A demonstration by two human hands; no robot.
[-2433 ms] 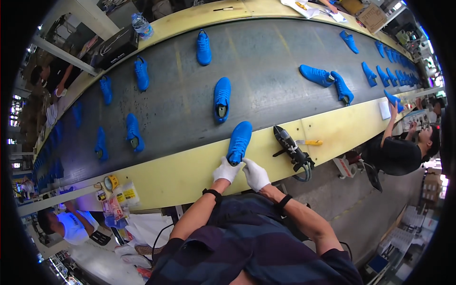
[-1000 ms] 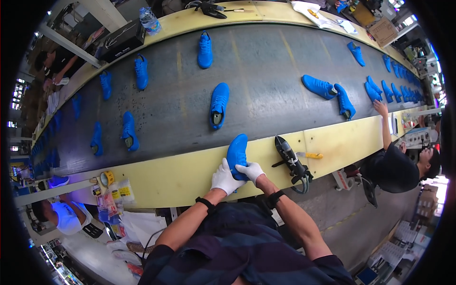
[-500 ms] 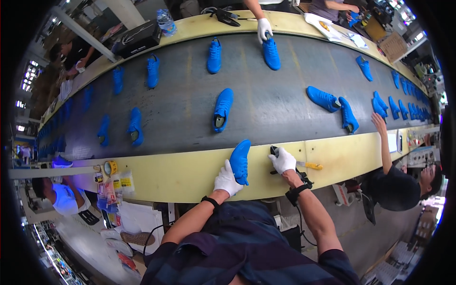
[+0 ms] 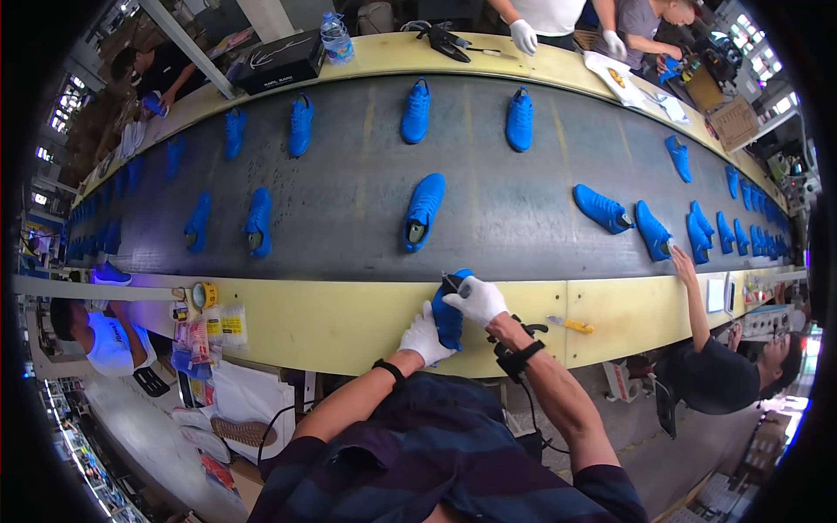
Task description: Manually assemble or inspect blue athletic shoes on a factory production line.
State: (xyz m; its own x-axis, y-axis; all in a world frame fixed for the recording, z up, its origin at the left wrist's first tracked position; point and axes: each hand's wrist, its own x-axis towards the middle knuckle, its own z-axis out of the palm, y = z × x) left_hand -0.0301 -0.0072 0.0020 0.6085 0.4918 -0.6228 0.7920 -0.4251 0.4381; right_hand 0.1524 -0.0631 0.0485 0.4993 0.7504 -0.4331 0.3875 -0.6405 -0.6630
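Both my hands wear white gloves over the near ledge. Fingers of my left hand (image 4: 425, 336) are wrapped round the side of a blue lace-up shoe (image 4: 448, 328), held tilted with its front end away from me. My right hand (image 4: 478, 302) is closed on a small black object (image 4: 451, 283), whose exact kind I cannot make out. It lies against the far end of the shoe, and my fingers partly cover both. On the right wrist sits a black strapped device (image 4: 516, 349) with a cable.
Blue shoes (image 4: 425, 209) stand in rows along the dark conveyor belt (image 4: 331, 209). A yellow cutter knife (image 4: 571, 325) and tape roll (image 4: 205, 295) lie on the cream ledge (image 4: 349, 322). A co-worker's hand (image 4: 684, 264) reaches a shoe at right; another person's gloved hands (image 4: 523, 37) are across the belt.
My right hand has moved left from the ledge to the shoe, bringing the black object against it. The person across has let go of a shoe. The co-worker at right has reached a nearer shoe.
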